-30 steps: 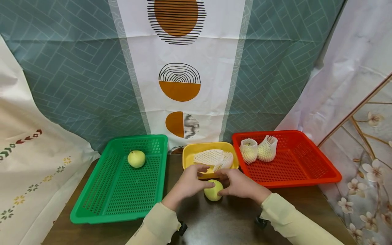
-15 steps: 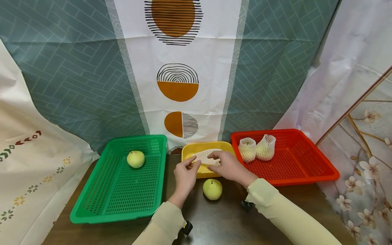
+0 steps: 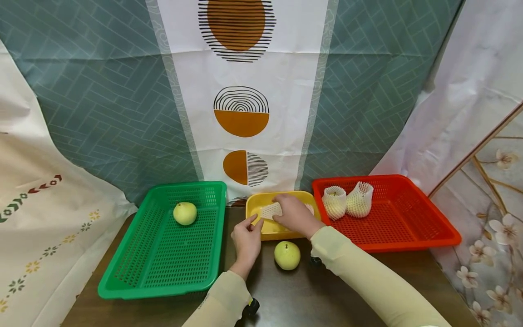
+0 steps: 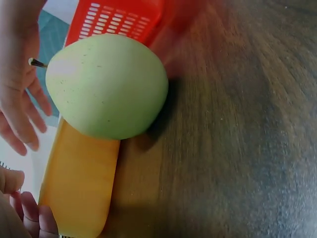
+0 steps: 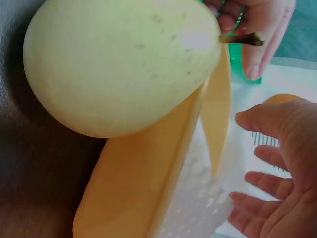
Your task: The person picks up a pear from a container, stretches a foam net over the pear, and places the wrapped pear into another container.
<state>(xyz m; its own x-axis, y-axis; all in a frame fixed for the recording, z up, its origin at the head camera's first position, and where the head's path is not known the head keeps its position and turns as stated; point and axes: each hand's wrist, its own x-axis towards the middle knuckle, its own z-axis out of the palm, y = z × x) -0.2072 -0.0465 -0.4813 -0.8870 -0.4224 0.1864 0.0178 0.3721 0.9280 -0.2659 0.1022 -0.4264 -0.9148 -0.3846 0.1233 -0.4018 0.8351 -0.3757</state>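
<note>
A pale green pear (image 3: pixel 287 255) stands stem up on the table before the yellow tray (image 3: pixel 267 237). My right hand (image 3: pixel 295 214) reaches over that tray, fingers spread above a white foam net sleeve (image 3: pixel 271 211) and partly covering it. In the right wrist view, the fingers (image 5: pixel 267 186) are apart with nothing between them, and the foam net (image 5: pixel 190 198) lies below. My left hand (image 3: pixel 247 238) is at the tray's front left corner, thumb and fingers loosely bent, holding nothing. Another bit of pinkish-white foam net (image 3: pixel 309 208) shows beyond the right hand.
To the left, a green basket (image 3: pixel 163 290) holds one bare pear (image 3: pixel 185 213). A red basket (image 3: pixel 408 245) on the right has two pears in foam nets (image 3: pixel 335 203). Patterned cloth (image 3: pixel 253 72) hangs behind the dark wooden table (image 3: pixel 302 299).
Both hands have left the pear, which now stands alone on the table. The right hand has moved up over the yellow tray to the foam net; the left has drawn to the tray's front left corner.
</note>
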